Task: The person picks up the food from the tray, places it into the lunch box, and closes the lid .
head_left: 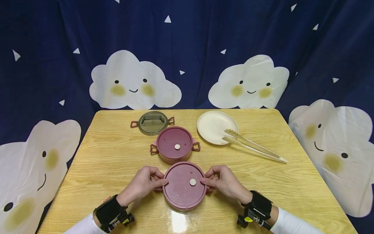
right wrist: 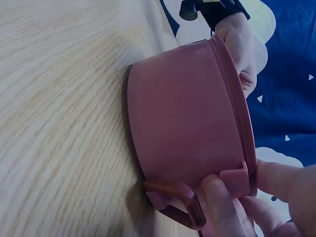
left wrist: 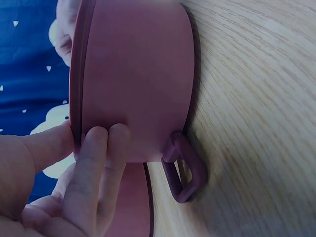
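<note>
A lidded maroon pot stands on the table right in front of me, with a flat maroon lid that has a white round knob. My left hand pinches the lid's left edge, thumb on top and fingertips under the rim against the pot wall. On the opposite side my right hand does the same, its thumb on the lid edge and a finger at the side clip. Below the fingers, the pot's loop handles stick out near the tabletop.
Just behind stands a second maroon lidded pot with two handles. Farther back left sits a dark glass lid with two side handles beside it. A cream plate lies back right, beige tongs resting across its edge on the wooden table.
</note>
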The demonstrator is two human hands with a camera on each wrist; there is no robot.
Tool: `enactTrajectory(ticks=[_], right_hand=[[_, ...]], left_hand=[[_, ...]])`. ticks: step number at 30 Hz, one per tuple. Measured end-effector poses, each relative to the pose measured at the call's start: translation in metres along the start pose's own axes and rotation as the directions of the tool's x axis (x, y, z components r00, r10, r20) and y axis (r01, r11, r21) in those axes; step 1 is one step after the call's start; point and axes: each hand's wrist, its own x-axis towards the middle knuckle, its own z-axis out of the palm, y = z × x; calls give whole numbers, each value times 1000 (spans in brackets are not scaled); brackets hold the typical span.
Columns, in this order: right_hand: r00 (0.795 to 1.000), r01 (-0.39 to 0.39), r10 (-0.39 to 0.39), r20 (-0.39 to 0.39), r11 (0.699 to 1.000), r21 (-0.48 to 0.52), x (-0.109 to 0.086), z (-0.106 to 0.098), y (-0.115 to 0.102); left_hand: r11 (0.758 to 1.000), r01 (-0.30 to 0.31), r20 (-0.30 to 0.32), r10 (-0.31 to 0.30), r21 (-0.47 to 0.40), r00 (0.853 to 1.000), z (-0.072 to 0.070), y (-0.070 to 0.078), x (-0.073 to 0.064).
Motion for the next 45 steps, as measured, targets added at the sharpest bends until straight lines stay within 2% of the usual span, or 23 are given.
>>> enactTrajectory(ticks=[9, 14, 22, 29, 34, 40, 45], right_hand=[[1000, 1, -2, 5, 999, 46, 0, 0, 4], [1000, -3, 3, 10, 999, 45, 1, 0, -1], [999, 42, -42, -12, 999, -17, 5, -6, -22], [998, 54, -54, -12, 998, -30, 10, -11, -42], [997, 74, -75, -13, 997, -34, 13, -16, -55], [995, 97, -98, -15, 995, -22, 18, -21, -68], [991, 124, -126, -40, 991, -43, 32, -29, -80]], left_hand=[[1000, 1, -10, -1, 15, 1000, -1, -1, -1], [1000, -7, -28, 7, 29, 1000, -4, 3, -4], [995, -25, -66, 32, 98, 997, -17, 23, -10], [998, -9, -68, 13, 65, 998, -29, 41, -13], [998, -27, -64, 30, 53, 998, -35, 51, -15], [998, -36, -84, 40, 44, 996, -43, 62, -13], [996, -64, -107, 71, 66, 992, -53, 70, -4]])
